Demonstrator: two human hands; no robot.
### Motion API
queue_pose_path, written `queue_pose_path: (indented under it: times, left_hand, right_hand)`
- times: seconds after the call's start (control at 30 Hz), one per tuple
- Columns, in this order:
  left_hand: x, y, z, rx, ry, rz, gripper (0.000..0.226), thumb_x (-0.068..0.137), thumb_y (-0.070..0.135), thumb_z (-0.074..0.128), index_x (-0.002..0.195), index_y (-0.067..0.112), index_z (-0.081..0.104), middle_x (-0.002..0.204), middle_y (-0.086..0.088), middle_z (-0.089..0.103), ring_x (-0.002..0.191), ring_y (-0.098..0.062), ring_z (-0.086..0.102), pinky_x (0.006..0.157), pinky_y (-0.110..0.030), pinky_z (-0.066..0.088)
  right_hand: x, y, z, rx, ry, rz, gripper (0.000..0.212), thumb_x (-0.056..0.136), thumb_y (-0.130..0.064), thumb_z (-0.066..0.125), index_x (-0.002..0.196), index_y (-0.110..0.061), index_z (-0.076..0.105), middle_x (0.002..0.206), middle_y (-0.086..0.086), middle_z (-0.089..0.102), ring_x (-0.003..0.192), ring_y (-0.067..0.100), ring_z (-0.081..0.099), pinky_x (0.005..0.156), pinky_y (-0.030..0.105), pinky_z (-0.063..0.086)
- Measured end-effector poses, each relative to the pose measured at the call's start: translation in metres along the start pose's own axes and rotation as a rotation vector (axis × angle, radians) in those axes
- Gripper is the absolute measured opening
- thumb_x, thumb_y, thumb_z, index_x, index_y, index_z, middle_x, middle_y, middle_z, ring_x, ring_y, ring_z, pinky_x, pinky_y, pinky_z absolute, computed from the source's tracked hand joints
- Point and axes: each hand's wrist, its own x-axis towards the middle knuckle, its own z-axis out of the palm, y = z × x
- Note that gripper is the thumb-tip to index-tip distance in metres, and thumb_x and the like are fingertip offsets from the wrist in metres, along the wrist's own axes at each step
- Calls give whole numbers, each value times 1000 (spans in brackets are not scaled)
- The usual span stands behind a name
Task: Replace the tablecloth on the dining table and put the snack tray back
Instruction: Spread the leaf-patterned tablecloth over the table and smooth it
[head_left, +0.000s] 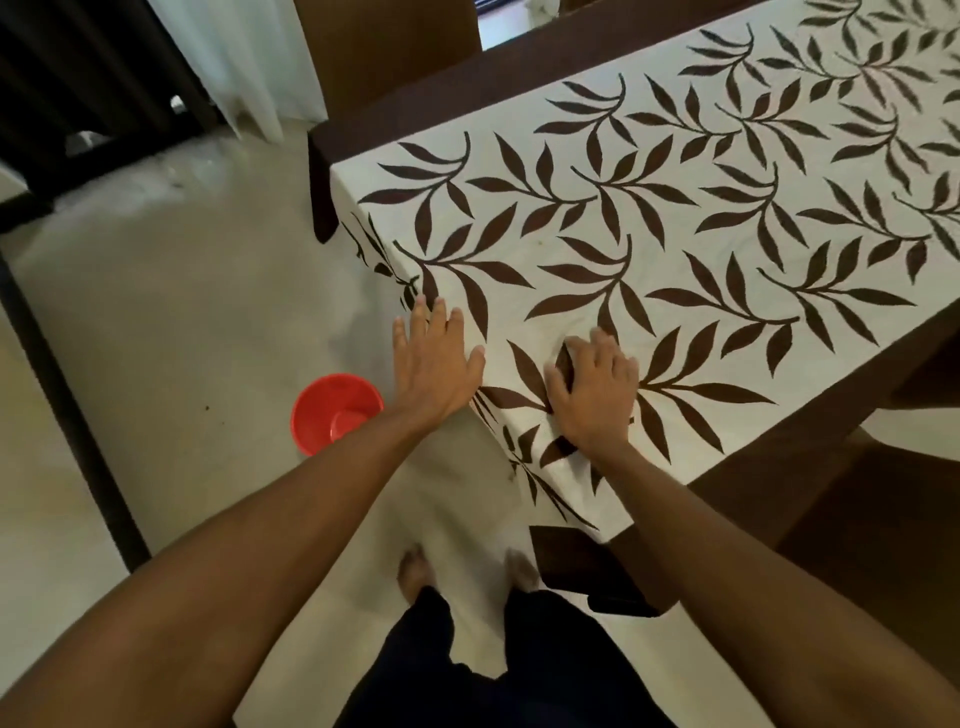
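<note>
A white tablecloth (675, 218) with a dark brown leaf print covers the dark wooden dining table (810, 431) and hangs over its short near end. My left hand (434, 358) lies flat with straight fingers at the cloth's end edge. My right hand (592, 389) rests palm down on the cloth close to the near corner, its fingers slightly bent. Neither hand holds anything. No snack tray shows in the head view.
A red plastic bowl (335, 410) sits on the pale floor left of the table end. A brown chair (384, 52) stands at the table's far side and another chair (883, 519) at the near right. My bare feet (415, 571) stand close to a table leg.
</note>
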Motion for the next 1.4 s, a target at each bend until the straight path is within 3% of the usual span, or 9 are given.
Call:
queue_pose_path:
  times: [0.17, 0.3, 0.47, 0.63, 0.9, 1.03, 1.17, 1.3, 1.4]
  left_hand:
    - [34, -11, -2, 48, 36, 224, 60, 98, 44, 46, 150, 13, 41, 160, -13, 33, 152, -33, 18, 122, -53, 18]
    - [73, -2, 0, 38, 1, 306, 60, 102, 42, 41, 154, 14, 34, 164, -11, 26, 153, -30, 12, 123, -51, 11]
    - [139, 8, -6, 28, -41, 332, 58, 105, 39, 32, 158, 18, 23, 167, -8, 15, 155, -28, 5, 125, -50, 6]
    - [198, -24, -26, 13, 12, 214, 57, 107, 35, 25, 159, 14, 18, 167, -9, 14, 155, -27, 7, 125, -50, 8]
    - [223, -134, -51, 92, 39, 1, 65, 106, 50, 22, 161, 17, 9, 168, -12, 3, 155, -31, 0, 123, -53, 4]
    - [229, -151, -56, 70, 57, -102, 72, 104, 55, 22, 161, 13, 9, 168, -12, 4, 155, -30, -1, 123, -51, 1]
    - [242, -152, -63, -11, 106, -70, 71, 104, 54, 23, 159, 9, 15, 167, -13, 9, 155, -28, 2, 124, -49, 2]
    - [265, -152, -71, -47, 125, 36, 69, 105, 54, 18, 159, 11, 17, 168, -10, 11, 155, -24, 1, 124, -45, -1]
    - [287, -150, -77, -123, 114, 102, 64, 106, 50, 21, 157, 12, 26, 167, -8, 17, 155, -23, 3, 124, -45, 1]
  right_hand:
    - [8, -32, 12, 48, 53, -164, 41, 97, -49, 51, 129, -22, 58, 140, 5, 53, 126, 26, 49, 104, 50, 39]
    - [76, -23, 2, 152, 174, -115, 43, 99, -46, 50, 132, -20, 58, 144, 6, 53, 132, 22, 47, 108, 41, 40]
    - [192, -14, -1, 42, -32, 138, 58, 103, -51, 36, 154, -24, 35, 165, 11, 27, 154, 32, 18, 121, 63, 16]
    - [205, -74, 26, -105, -146, -58, 63, 106, -55, 15, 163, -27, 11, 171, 8, 5, 157, 32, 0, 122, 63, 4]
    - [180, -136, 45, 16, -238, -339, 59, 104, -52, 31, 159, -29, 29, 170, 3, 15, 157, 26, 4, 122, 63, 9]
    - [236, -119, 29, 88, -54, -103, 52, 103, -48, 40, 151, -26, 42, 166, 6, 27, 155, 26, 17, 123, 61, 11]
    - [285, -121, 34, 25, -68, 206, 59, 105, -51, 29, 159, -27, 26, 170, 7, 14, 157, 31, 7, 122, 65, 5]
    - [285, -192, 61, -90, -143, -70, 61, 106, -54, 15, 162, -29, 17, 171, 5, 9, 157, 32, 2, 122, 62, -1]
    - [261, -242, 74, -50, -217, -315, 61, 105, -50, 20, 161, -28, 25, 170, 4, 14, 157, 30, 2, 123, 62, 0]
